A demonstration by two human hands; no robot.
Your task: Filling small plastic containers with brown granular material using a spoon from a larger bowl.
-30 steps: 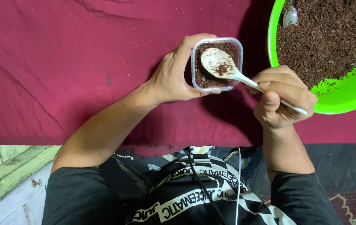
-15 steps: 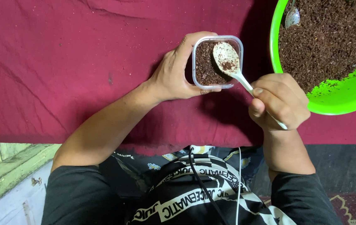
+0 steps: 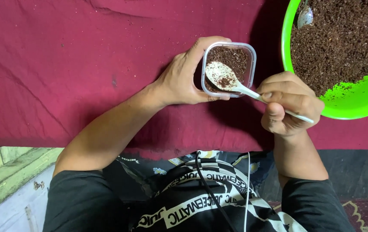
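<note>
Left hand (image 3: 183, 79) wraps fingers round the tub (image 3: 229, 68), held over the red cloth (image 3: 63, 64). Spoon (image 3: 222, 78) sits w/ bowl over tub; best kept level & low so soil doesn't spill. Right hand (image 3: 289, 103) pinches handle, fingers curled tight. Tub near full of dark soil; green basin (image 3: 364, 101) holds more, plus 2nd spoon (image 3: 305, 17).
</note>
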